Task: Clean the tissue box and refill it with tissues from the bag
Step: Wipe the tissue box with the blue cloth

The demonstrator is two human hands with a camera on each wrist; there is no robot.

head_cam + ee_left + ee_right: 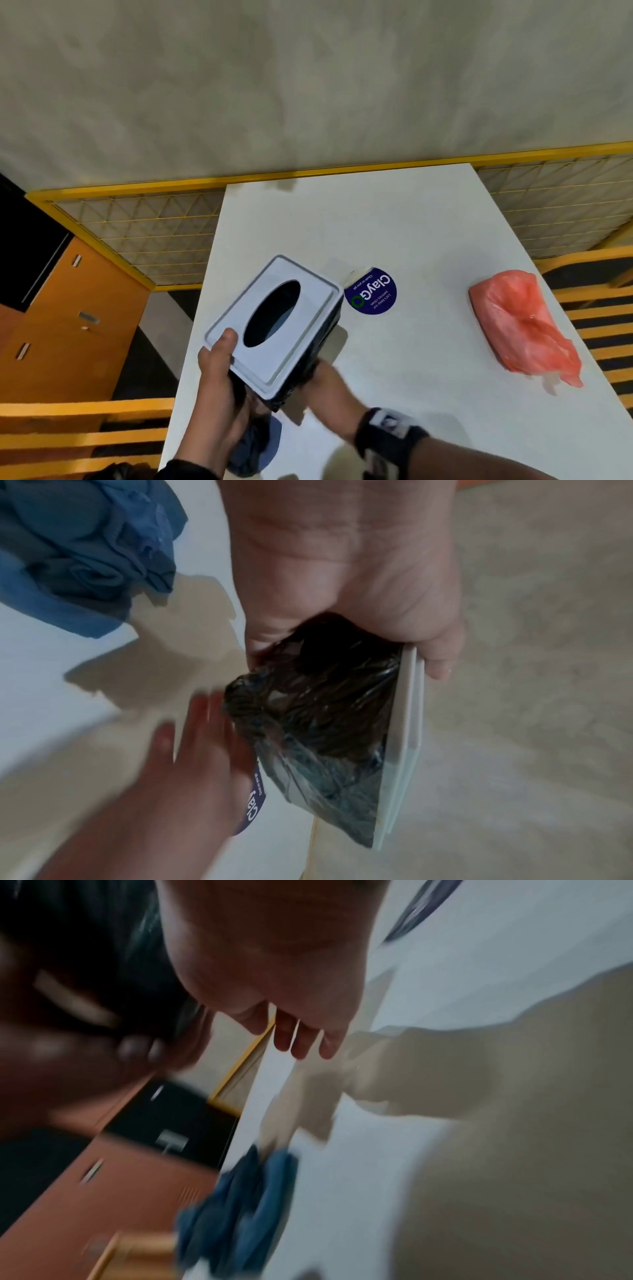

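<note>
Tissue box (274, 329): smooth matt white lid, glossy dark crinkled film on its sides. Bag (520, 325): thin, wrinkled red plastic. Cloth (78, 553): soft blue fabric. Table (411, 226): smooth white.

The tissue box (274, 329) is rectangular, with dark glossy sides and a white stepped lid (291, 342) pierced by a dark oval slot (272, 313). No tissue shows in the slot. It is held tilted above the near left part of the table, lid facing up and toward the near side. In the left wrist view its dark side (322, 723) looks streaked and shiny against the pale lid edge.

The bag (520, 322) is pink-red crinkled plastic, lying flat on the right side of the table, well apart from the box, loose end toward the near right edge.
</note>
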